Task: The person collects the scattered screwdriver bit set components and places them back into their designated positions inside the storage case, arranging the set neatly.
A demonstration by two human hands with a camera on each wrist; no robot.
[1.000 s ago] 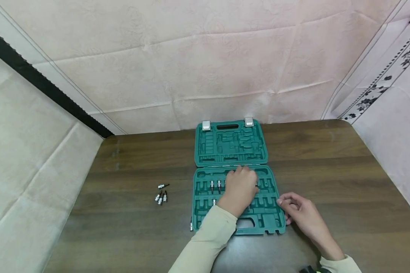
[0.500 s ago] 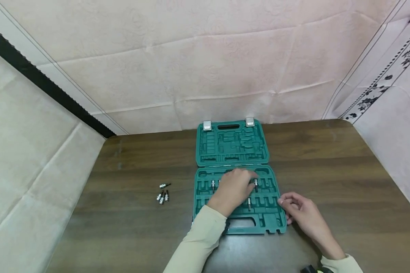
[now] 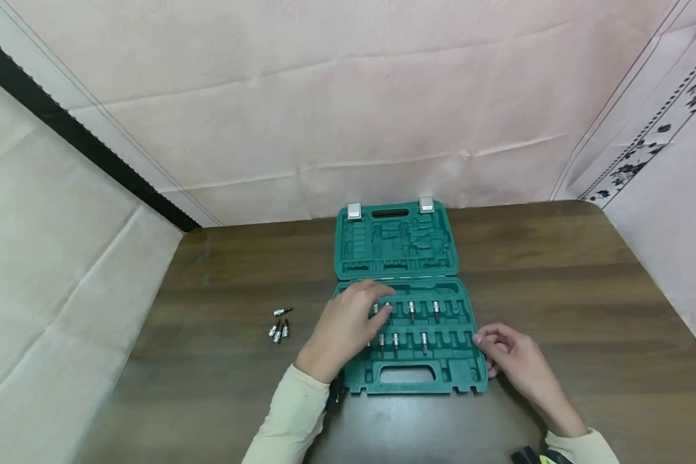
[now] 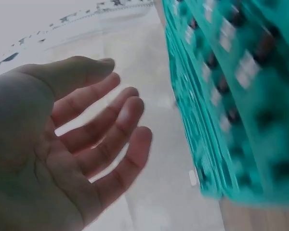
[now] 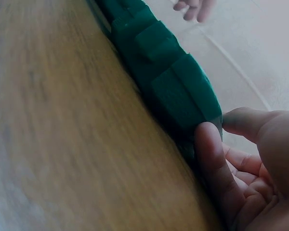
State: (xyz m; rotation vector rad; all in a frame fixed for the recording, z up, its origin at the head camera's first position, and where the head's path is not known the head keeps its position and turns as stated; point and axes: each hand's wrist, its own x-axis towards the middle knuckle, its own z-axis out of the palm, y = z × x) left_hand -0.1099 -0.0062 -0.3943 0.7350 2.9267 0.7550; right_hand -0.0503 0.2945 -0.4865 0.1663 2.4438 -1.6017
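A green plastic socket case lies unfolded on the table, its lid toward the back wall. Silvery bit sockets with dark tips sit in its moulded slots, among them one bit socket in the upper row and another bit socket in the lower row. My left hand hovers over the tray's left part, hiding some slots; in the left wrist view its fingers are spread and hold nothing. With thumb and finger, my right hand pinches the case's right edge.
Several loose bit sockets lie in a small group on the wooden table left of the case. A cloth-covered wall rises right behind the lid, and more cloth hangs at both sides.
My left hand has moved left across the tray and its fingers have opened out, uncovering bit sockets in the middle and right slots. The right hand stays at the case's edge.
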